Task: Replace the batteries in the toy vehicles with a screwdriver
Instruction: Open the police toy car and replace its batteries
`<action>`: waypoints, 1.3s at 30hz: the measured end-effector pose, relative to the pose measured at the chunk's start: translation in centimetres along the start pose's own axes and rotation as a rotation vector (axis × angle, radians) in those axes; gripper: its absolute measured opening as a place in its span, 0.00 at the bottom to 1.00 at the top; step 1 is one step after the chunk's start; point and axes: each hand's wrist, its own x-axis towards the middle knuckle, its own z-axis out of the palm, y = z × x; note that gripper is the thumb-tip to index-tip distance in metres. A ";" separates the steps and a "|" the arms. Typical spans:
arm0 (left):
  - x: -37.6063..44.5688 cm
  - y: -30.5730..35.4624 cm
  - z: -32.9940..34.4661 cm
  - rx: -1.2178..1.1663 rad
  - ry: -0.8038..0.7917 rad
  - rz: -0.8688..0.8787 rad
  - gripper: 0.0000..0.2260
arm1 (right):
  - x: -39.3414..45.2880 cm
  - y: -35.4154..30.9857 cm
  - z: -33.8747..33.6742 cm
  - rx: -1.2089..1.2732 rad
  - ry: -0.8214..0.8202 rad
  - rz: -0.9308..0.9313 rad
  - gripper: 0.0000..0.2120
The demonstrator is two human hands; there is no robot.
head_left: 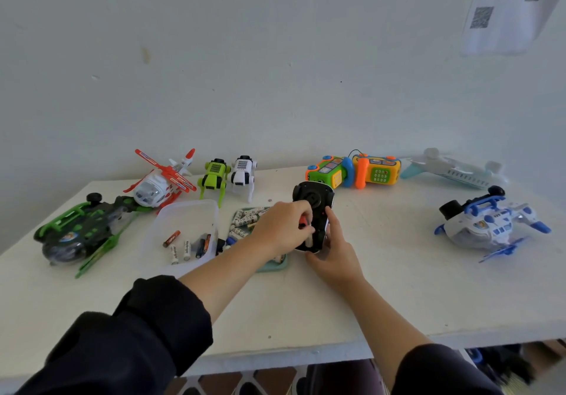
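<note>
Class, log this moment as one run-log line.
left hand: grips red-handled screwdriver | right hand: holds upturned black-and-white toy car | green tray of white batteries: beside car

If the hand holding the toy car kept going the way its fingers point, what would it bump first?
Probably the orange and yellow toy phone by the wall; the right hand points up along the black toy car towards it, though depth is unclear.

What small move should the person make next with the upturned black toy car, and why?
Probably keep turning the red-handled screwdriver on the underside: the left hand grips it there while the right hand steadies the black toy car. Whether the cover is loose cannot be seen.
</note>
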 end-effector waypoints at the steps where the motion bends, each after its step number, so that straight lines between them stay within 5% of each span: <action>1: 0.0 -0.1 -0.7 -0.041 0.040 -0.028 0.04 | 0.0 0.1 0.0 0.000 0.001 0.004 0.42; 6: 0.7 -3.9 -6.1 0.256 0.255 -0.214 0.04 | 0.1 0.1 0.1 0.017 -0.013 0.003 0.43; 9: 0.0 -7.8 -8.2 0.529 0.137 -0.412 0.02 | 0.0 -0.4 0.1 0.051 -0.017 0.001 0.44; 12: -1.5 -10.6 -8.0 0.544 -0.033 -0.560 0.05 | -0.1 -0.6 0.1 0.057 -0.018 0.008 0.45; 20: -1.7 -7.5 -5.7 0.434 -0.197 -0.482 0.03 | -0.3 -1.0 -0.2 0.047 -0.029 0.008 0.44; 23: -1.9 -6.5 -4.8 0.570 -0.339 -0.498 0.04 | -0.2 -0.7 -0.1 0.032 -0.025 0.013 0.44; 28: -2.6 -8.6 -5.9 0.745 -0.334 -0.565 0.11 | 0.0 -0.3 0.1 0.046 -0.021 0.005 0.44; 32: -2.0 -9.2 -7.5 0.546 -0.307 -0.645 0.10 | 0.2 0.0 0.2 0.069 -0.017 0.000 0.45; 37: -0.5 -7.9 -7.0 -0.010 -0.171 -0.738 0.07 | 0.5 0.7 0.4 0.123 -0.029 -0.010 0.45; 39: -0.6 -7.8 -6.0 0.049 -0.184 -0.715 0.04 | 0.5 0.8 0.4 0.126 -0.030 -0.018 0.45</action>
